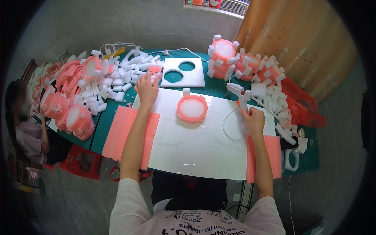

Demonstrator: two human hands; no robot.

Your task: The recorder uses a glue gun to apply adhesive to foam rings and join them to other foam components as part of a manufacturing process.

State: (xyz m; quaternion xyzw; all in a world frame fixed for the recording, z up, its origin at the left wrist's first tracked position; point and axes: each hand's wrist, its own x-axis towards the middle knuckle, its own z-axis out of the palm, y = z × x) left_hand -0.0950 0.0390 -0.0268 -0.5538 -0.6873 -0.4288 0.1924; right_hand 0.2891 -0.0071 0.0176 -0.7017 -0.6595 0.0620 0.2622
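Observation:
My left hand point(147, 88) reaches forward to the heap of small white foam blocks point(117, 76), fingers closing on one white block at the heap's near edge. My right hand point(252, 119) grips the handle of a white glue gun point(239, 94) that stands on the white board point(196, 141). Between the hands sits a round pink foam ring point(192, 109) with a white foam centre and one white block stuck on its far rim.
Finished pink rings with white blocks point(244, 64) pile up at far right; plain pink rings point(72, 111) stack at left. A white foam sheet with two round holes point(184, 72) lies behind. Pink foam strips point(125, 133) flank the board. A seated person point(27, 129) is at far left.

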